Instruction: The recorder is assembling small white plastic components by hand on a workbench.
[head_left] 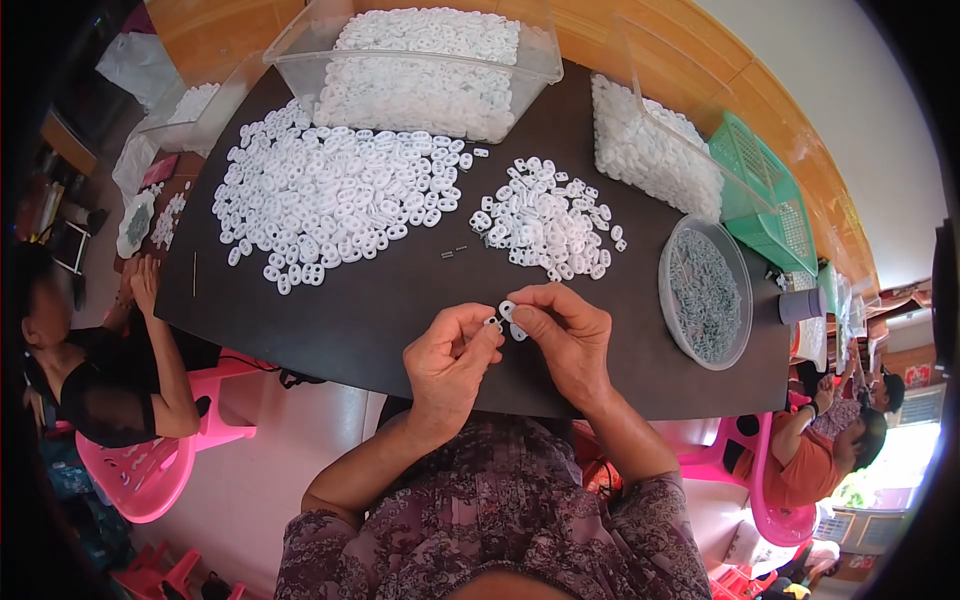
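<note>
Over the near edge of the dark table, my left hand (450, 365) is closed in a pinch on a small white two-holed plastic piece (492, 322). Close beside it, my right hand (565, 345) pinches white oval plastic pieces (507, 311) between thumb and forefinger. The pieces meet or nearly meet between my fingertips; fingers partly hide them. Ahead lies a large pile of loose white two-holed pieces (330, 195), with a smaller pile of white pieces (555, 220) to its right. A few short dark metal pins (453, 252) lie between the piles and my hands.
A clear bin of white pieces (415, 75) stands at the back, another clear bin (655, 150) right of it. A round tub of metal pins (705, 290), green baskets (765, 190) and a grey-purple cup (802, 306) line the right. People sit at both sides on pink chairs (140, 470).
</note>
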